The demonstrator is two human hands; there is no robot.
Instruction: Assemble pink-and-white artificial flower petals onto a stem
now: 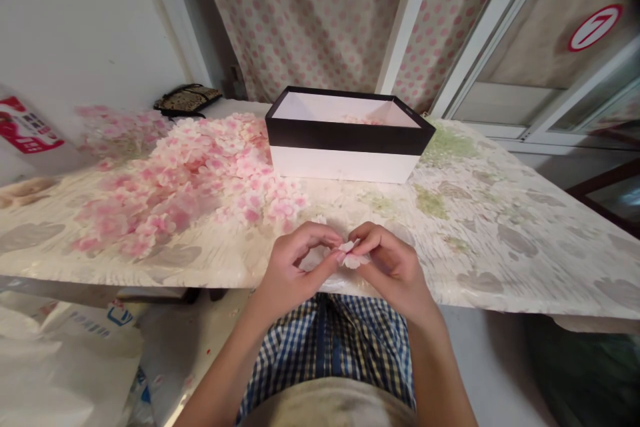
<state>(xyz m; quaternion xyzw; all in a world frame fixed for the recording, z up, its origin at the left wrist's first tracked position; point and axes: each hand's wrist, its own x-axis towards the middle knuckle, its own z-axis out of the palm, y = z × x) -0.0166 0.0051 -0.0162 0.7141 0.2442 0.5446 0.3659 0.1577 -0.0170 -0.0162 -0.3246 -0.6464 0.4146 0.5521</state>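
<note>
Pink flower [353, 253] pinched between fingertips of left hand [290, 267] and right hand [393, 265], both gripping it; flower pile [195, 173] beyond left hand on counter [500, 227].

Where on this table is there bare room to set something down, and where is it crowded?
The table is bare right of the box, out to its right edge, and in front of the box down to the hands. The left half is crowded: a pile of pink flowers runs from the box's left end toward the left edge. The left hand and right hand pinch a flower at the near edge.
</note>
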